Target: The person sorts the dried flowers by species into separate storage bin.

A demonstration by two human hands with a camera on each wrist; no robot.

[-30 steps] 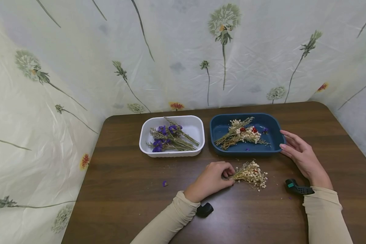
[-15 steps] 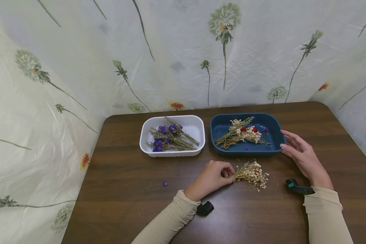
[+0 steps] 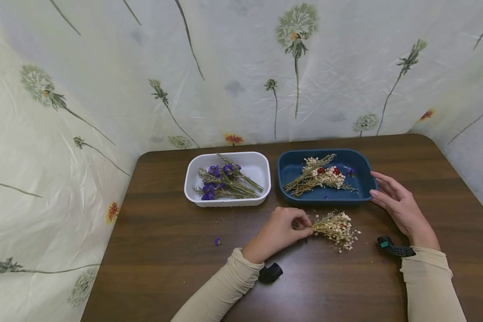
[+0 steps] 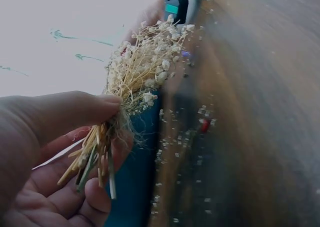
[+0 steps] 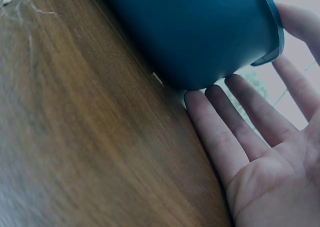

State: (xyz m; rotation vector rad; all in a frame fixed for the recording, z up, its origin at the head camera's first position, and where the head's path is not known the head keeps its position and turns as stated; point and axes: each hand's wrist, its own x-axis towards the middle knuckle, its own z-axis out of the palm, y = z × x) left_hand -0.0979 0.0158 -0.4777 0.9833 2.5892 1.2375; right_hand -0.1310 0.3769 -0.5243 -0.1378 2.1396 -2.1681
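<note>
Two beige sleeves (image 3: 221,290) entering from six o'clock, each with a dark wrist-mounted camera beside the cuff. Left hand (image 3: 277,235) just above, near the middle of the counter (image 3: 165,250), thumb and curled fingers (image 4: 75,112) pinching the cut stems of a small dried bunch of white flowers (image 3: 334,226). Bunch pointing toward three o'clock from that hand, heads lifted slightly, straw-coloured stem ends sticking out past the thumb in the left wrist view. Loose white crumbs scattered on the wood around the heads, plus a lone purple petal (image 3: 217,242) at nine o'clock of the left hand, well apart from it. Right hand (image 3: 400,208) at three o'clock of the bunch, holding nothing, fingers (image 5: 220,132) straight and spread, tips touching the near right corner of the blue tray (image 3: 364,188). Blue tray just beyond the bunch at twelve o'clock, holding white and red dried sprigs (image 3: 318,176) with a little purple at one end. White tray (image 3: 261,172) just beside it at nine o'clock, holding purple dried flowers (image 3: 223,181) with greenish stems. Farthest back, at twelve o'clock, a pale backdrop (image 3: 241,76) printed with dandelion heads and thin stalks, wrapping round both sides.
</note>
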